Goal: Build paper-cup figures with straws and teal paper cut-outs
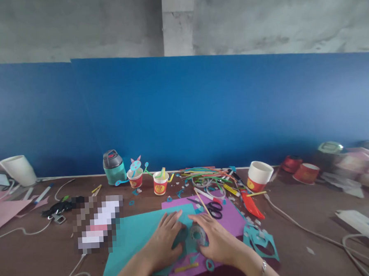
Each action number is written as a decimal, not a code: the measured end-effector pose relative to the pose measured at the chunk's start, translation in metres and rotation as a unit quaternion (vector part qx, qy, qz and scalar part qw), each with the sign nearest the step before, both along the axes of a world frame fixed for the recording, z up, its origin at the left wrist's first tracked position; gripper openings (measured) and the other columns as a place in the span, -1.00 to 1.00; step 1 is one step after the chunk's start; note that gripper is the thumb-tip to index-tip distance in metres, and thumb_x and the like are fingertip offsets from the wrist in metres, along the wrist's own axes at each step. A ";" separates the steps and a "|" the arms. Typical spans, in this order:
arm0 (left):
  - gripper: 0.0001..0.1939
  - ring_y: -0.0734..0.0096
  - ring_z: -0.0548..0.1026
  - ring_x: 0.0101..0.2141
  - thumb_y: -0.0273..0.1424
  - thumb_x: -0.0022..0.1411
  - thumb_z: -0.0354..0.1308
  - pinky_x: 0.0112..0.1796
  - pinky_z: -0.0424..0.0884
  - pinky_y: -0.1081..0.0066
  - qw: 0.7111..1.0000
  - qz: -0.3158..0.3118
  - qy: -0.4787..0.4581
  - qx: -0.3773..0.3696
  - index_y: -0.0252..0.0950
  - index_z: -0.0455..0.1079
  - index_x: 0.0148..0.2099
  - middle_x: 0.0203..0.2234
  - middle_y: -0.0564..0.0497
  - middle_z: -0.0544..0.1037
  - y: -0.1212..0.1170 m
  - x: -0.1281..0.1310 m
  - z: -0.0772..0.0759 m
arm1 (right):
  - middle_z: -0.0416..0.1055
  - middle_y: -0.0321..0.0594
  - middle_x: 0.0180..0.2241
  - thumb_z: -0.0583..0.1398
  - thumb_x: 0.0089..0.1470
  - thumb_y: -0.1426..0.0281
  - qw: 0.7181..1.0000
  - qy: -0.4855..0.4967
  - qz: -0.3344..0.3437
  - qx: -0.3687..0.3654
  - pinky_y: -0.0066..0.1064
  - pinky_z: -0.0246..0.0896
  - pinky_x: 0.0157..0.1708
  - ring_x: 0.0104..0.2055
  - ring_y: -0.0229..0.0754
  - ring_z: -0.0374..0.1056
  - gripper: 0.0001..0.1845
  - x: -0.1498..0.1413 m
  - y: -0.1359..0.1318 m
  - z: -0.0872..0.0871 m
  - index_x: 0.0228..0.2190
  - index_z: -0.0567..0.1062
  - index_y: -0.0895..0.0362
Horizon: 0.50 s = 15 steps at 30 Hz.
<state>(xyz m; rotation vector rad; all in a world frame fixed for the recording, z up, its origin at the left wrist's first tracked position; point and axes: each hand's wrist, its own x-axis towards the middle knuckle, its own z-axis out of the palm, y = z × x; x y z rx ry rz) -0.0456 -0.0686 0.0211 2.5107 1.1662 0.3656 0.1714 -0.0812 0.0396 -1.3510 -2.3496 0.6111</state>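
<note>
My left hand [166,240] rests on a teal paper sheet [130,233], fingers curled with the thumb below. A dark rounded shape between its thumb and fingers is mostly hidden; I cannot make out what it is. My right hand [217,239] curves its thumb and forefinger round the edge of a clear roll of tape [197,235]. Purple paper [230,216] lies under the teal sheet. Just beyond my right hand are black-handled scissors [214,209] and a thin wooden stick [203,203]. A yellow strip [186,267] and a small teal ring [209,264] lie near my wrists.
Decorated paper cups [160,188] and a teal flask [114,170] stand at the back left. Behind the scissors is a pile of coloured sticks [208,176]. Cut teal scraps [261,241] and a white cable [300,222] lie right. A blue partition [183,113] closes the back.
</note>
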 end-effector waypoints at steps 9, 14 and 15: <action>-0.20 -0.03 0.28 0.09 -0.22 -0.13 0.36 0.07 0.22 0.05 0.996 0.045 -0.063 -0.045 -0.19 0.21 0.18 0.08 -0.15 0.37 0.001 0.018 0.007 | 0.42 -0.04 -0.05 0.14 -0.03 0.36 0.992 0.111 -0.047 0.026 -0.27 0.24 -0.02 -0.02 -0.04 0.34 -0.48 0.011 0.010 -0.005 0.03 0.36 0.17; -0.31 -0.13 0.36 -0.05 -0.07 -0.24 0.39 -0.06 0.27 0.00 0.996 0.074 -0.031 -0.026 -0.24 0.38 -0.04 -0.09 -0.16 0.45 -0.001 0.042 0.011 | 0.53 -0.11 -0.31 -0.02 0.13 0.32 0.962 0.152 -0.211 0.084 -0.33 0.32 -0.29 -0.29 -0.09 0.44 -0.68 0.034 0.030 -0.015 -0.27 0.49 0.14; -0.37 -0.11 0.36 -0.06 -0.09 -0.22 0.38 -0.06 0.27 0.01 0.996 0.075 -0.033 -0.024 -0.24 0.39 -0.08 -0.11 -0.15 0.45 -0.001 0.045 0.009 | 0.53 -0.11 -0.32 -0.01 0.11 0.34 0.960 0.140 -0.221 0.100 -0.32 0.32 -0.28 -0.31 -0.09 0.44 -0.70 0.038 0.033 -0.018 -0.30 0.49 0.13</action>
